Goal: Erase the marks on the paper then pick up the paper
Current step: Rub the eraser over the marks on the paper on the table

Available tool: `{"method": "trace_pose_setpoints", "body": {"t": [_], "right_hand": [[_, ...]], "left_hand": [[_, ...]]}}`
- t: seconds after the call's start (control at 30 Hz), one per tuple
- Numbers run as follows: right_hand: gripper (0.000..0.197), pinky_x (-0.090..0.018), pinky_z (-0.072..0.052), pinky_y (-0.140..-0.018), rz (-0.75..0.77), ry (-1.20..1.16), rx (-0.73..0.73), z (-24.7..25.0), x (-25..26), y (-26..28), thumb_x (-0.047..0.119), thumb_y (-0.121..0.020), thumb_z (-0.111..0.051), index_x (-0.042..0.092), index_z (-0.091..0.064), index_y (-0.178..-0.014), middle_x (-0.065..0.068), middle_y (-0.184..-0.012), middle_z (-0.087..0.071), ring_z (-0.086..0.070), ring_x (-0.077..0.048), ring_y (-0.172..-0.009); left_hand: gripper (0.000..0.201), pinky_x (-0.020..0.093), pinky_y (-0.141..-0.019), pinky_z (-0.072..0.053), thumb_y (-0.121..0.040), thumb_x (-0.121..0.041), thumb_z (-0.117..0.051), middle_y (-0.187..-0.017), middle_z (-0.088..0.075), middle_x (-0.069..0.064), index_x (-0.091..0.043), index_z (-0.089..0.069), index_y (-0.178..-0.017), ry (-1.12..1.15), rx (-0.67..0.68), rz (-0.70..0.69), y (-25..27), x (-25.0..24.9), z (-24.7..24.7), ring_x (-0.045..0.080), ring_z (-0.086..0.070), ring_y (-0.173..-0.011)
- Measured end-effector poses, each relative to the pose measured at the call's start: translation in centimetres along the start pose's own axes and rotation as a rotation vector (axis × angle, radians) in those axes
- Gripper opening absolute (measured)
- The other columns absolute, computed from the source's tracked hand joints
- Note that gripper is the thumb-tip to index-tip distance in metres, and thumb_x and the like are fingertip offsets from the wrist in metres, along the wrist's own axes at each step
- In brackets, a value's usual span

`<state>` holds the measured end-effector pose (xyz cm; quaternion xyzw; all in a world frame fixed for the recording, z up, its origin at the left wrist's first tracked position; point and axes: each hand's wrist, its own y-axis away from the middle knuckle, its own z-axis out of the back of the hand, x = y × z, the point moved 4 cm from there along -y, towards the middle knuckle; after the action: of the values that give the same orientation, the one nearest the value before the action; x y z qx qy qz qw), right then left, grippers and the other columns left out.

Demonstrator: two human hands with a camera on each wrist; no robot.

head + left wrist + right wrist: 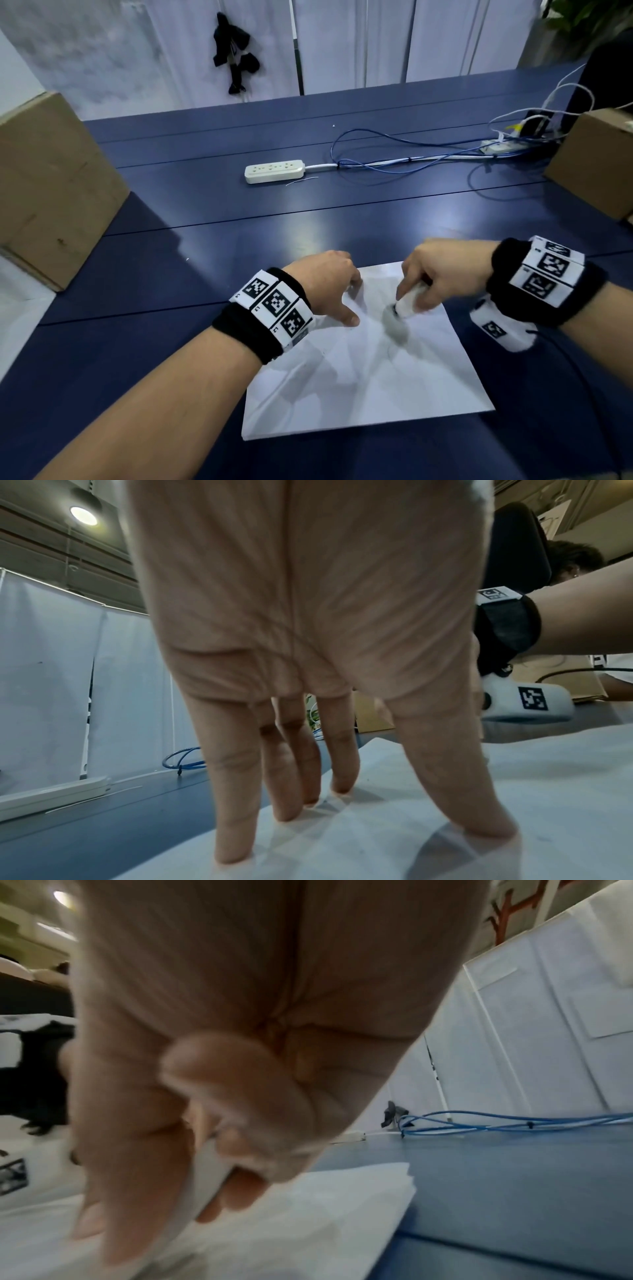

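Note:
A creased white sheet of paper [370, 383] lies on the dark blue table [239, 219] near its front edge. My left hand [329, 287] presses the sheet's far left part with straight, spread fingertips [236, 853]. My right hand [431, 277] pinches a white eraser [407, 303] and holds its tip on the paper near a grey smudged mark [395, 325]. In the right wrist view the eraser [202, 1183] is blurred between thumb and fingers above the paper [325, 1218]. The left wrist view shows the paper [428, 818] under my fingers.
A white power strip [274, 171] and looping blue and white cables [404, 154] lie on the table's far half. Cardboard boxes stand at the left [51, 192] and the right [592, 164]. A white partition [342, 41] closes the back.

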<state>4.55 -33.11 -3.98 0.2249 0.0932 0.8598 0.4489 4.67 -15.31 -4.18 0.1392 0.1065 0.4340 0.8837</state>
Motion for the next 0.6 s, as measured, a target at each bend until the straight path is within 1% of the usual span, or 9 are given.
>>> {"method": "trace_pose_setpoints", "body": {"t": [0.07, 0.13, 0.2, 0.27, 0.33, 0.4, 0.43, 0.5, 0.6], "right_hand": [[0.032, -0.007, -0.037, -0.059, -0.034, 0.046, -0.084, 0.9, -0.3, -0.6, 0.036, -0.073, -0.076, 0.039, -0.074, -0.104, 0.014, -0.067, -0.062, -0.053, 0.006, -0.059], [0.028, -0.004, -0.032, -0.051, -0.099, 0.121, -0.215, 2.3, -0.6, -1.5, 0.033, -0.078, -0.072, 0.034, -0.075, -0.106, 0.016, -0.059, -0.055, -0.050, 0.000, -0.056], [0.027, -0.008, -0.032, -0.049, -0.150, 0.158, -0.271, 3.2, -0.6, -1.8, 0.031, -0.082, -0.068, 0.031, -0.074, -0.108, 0.013, -0.066, -0.058, -0.048, -0.009, -0.063], [0.028, -0.015, -0.033, -0.054, -0.123, 0.175, -0.241, 2.8, -0.4, -1.4, 0.032, -0.082, -0.067, 0.032, -0.074, -0.109, 0.006, -0.075, -0.063, -0.049, -0.012, -0.070], [0.030, -0.016, -0.034, -0.059, -0.018, 0.149, -0.138, 1.4, 0.4, -0.4, 0.030, -0.079, -0.070, 0.035, -0.074, -0.108, 0.007, -0.077, -0.059, -0.046, -0.007, -0.067], [0.032, -0.019, -0.040, -0.067, 0.044, 0.088, -0.035, 0.2, 1.2, 0.7, 0.031, -0.077, -0.072, 0.036, -0.073, -0.108, 0.009, -0.078, -0.058, -0.048, -0.004, -0.064], [0.032, -0.020, -0.042, -0.069, 0.044, 0.084, -0.033, 0.0, 1.3, 0.9, 0.031, -0.077, -0.072, 0.036, -0.073, -0.108, 0.012, -0.076, -0.056, -0.048, 0.002, -0.063], [0.032, -0.020, -0.038, -0.069, 0.002, 0.126, -0.110, 0.3, 0.8, 0.6, 0.031, -0.078, -0.071, 0.035, -0.073, -0.110, 0.016, -0.071, -0.049, -0.044, 0.009, -0.062], [0.033, -0.019, -0.039, -0.067, -0.077, 0.132, -0.196, 1.2, -0.3, -0.4, 0.033, -0.077, -0.071, 0.035, -0.073, -0.110, 0.016, -0.069, -0.055, -0.045, 0.007, -0.059]], "left_hand": [[0.053, 0.036, -0.080, -0.052, -0.076, -0.054, -0.077, -0.099, -0.041, -0.008, -0.022, -0.065, -0.116, -0.009, 0.005, -0.001, 0.0, -0.1, 0.0, 0.014, -0.044, -0.086], [0.052, 0.037, -0.080, -0.053, -0.075, -0.055, -0.077, -0.098, -0.042, -0.006, -0.021, -0.065, -0.112, -0.021, 0.012, 0.004, -0.1, -0.1, 0.0, 0.016, -0.045, -0.085], [0.052, 0.036, -0.079, -0.053, -0.074, -0.056, -0.077, -0.097, -0.042, -0.006, -0.020, -0.065, -0.110, -0.025, 0.009, 0.001, -0.1, -0.1, 0.1, 0.016, -0.046, -0.085], [0.052, 0.031, -0.074, -0.048, -0.075, -0.055, -0.077, -0.097, -0.041, -0.007, -0.023, -0.064, -0.114, -0.021, 0.006, -0.004, -0.2, -0.1, 0.1, 0.015, -0.043, -0.085], [0.052, 0.031, -0.073, -0.046, -0.076, -0.054, -0.077, -0.098, -0.042, -0.007, -0.023, -0.065, -0.115, -0.016, 0.002, -0.005, -0.2, 0.0, 0.0, 0.014, -0.042, -0.085], [0.054, 0.035, -0.079, -0.051, -0.075, -0.055, -0.077, -0.100, -0.043, -0.007, -0.021, -0.066, -0.115, -0.021, 0.006, -0.003, -0.2, 0.0, -0.1, 0.015, -0.046, -0.087], [0.054, 0.037, -0.081, -0.053, -0.075, -0.056, -0.077, -0.101, -0.043, -0.006, -0.021, -0.066, -0.115, -0.026, 0.012, -0.004, -0.1, 0.0, 0.0, 0.016, -0.048, -0.088], [0.054, 0.037, -0.080, -0.052, -0.075, -0.056, -0.077, -0.100, -0.043, -0.006, -0.022, -0.066, -0.116, -0.029, 0.020, -0.010, 0.0, -0.3, 0.0, 0.017, -0.049, -0.090], [0.058, 0.034, -0.081, -0.051, -0.076, -0.054, -0.077, -0.101, -0.042, -0.007, -0.025, -0.062, -0.125, -0.015, 0.024, -0.017, 0.1, -0.3, 0.1, 0.014, -0.045, -0.088]]}}
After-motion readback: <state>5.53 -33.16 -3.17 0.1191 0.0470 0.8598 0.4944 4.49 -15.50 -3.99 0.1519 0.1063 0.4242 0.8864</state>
